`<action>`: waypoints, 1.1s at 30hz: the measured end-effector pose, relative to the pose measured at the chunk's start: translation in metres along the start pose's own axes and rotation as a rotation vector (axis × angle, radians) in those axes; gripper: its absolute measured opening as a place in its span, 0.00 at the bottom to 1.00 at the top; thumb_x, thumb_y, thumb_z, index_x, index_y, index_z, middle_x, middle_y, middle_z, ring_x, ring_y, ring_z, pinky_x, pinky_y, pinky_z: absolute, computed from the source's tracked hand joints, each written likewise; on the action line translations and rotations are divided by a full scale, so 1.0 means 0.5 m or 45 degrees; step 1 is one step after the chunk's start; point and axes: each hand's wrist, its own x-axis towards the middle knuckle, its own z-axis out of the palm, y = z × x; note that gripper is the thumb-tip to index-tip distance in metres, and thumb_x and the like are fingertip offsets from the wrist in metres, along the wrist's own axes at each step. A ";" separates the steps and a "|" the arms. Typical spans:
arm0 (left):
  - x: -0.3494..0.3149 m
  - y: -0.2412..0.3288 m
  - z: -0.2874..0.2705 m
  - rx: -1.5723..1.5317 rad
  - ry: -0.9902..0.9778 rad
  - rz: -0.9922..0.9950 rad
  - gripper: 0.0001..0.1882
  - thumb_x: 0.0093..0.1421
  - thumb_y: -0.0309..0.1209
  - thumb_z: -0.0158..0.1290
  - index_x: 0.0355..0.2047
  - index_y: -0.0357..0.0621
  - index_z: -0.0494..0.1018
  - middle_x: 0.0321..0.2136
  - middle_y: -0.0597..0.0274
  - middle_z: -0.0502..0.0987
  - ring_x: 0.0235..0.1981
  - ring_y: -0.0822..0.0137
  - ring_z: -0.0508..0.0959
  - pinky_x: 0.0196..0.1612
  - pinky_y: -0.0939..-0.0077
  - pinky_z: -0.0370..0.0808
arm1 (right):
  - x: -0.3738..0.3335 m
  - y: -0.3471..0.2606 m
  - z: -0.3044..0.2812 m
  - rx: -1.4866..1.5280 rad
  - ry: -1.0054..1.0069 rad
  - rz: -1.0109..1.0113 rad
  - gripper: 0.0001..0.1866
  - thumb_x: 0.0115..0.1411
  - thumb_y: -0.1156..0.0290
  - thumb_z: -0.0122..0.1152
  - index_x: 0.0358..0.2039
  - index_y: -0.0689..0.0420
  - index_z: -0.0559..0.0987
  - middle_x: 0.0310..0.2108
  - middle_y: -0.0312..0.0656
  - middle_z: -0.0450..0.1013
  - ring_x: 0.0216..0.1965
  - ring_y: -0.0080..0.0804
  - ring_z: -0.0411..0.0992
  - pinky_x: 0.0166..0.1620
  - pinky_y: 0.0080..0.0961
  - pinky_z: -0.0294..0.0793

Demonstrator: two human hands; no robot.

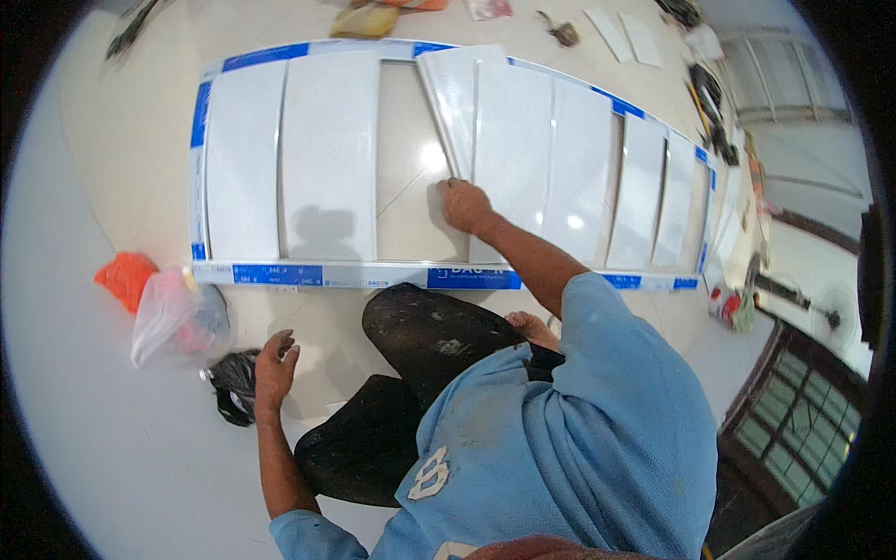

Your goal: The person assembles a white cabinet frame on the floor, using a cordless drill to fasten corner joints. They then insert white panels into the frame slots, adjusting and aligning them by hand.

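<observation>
A long frame [373, 273], covered with white and blue film, lies on the floor before my knees with several white panels [329, 149] set across it. My right hand [464, 204] has its fingers closed on the near end of a narrow white panel [450, 107]. That panel slants, its far end leaning over the frame's far rail and its right side against the neighbouring panel. Left of it, a gap between panels shows the tiled floor. My left hand [275, 367] is off to the left, fingers stretched and empty, beside a black plastic bag [235, 383].
Left of the frame are an orange bag [128, 279] and a clear plastic bag [177, 317]. Beyond the frame lie a yellow bag [365, 21] and two loose white strips [623, 37]. Dark tools [714, 112] lie at the right, with a fan [831, 317] and a barred window [798, 401] farther right.
</observation>
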 end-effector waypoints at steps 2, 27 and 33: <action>0.021 0.047 -0.020 -0.071 -0.074 -0.006 0.21 0.68 0.28 0.58 0.61 0.38 0.76 0.53 0.43 0.83 0.54 0.53 0.84 0.58 0.60 0.79 | -0.059 -0.029 -0.003 0.085 0.060 0.120 0.20 0.60 0.67 0.64 0.52 0.59 0.77 0.49 0.57 0.77 0.53 0.58 0.77 0.56 0.50 0.79; 0.657 0.513 0.606 -1.092 -0.353 -0.001 0.30 0.64 0.31 0.65 0.60 0.25 0.70 0.43 0.51 0.78 0.35 0.67 0.79 0.38 0.73 0.77 | -0.265 -0.022 0.099 0.162 0.155 1.083 0.73 0.49 0.39 0.78 0.80 0.58 0.42 0.74 0.82 0.41 0.73 0.86 0.45 0.64 0.74 0.66; 0.643 0.532 0.609 -0.955 0.024 -0.027 0.22 0.66 0.26 0.60 0.57 0.27 0.70 0.43 0.52 0.77 0.40 0.62 0.78 0.43 0.66 0.78 | -0.273 -0.026 0.101 0.244 0.220 1.076 0.65 0.50 0.48 0.76 0.79 0.58 0.48 0.73 0.82 0.44 0.73 0.86 0.47 0.65 0.68 0.68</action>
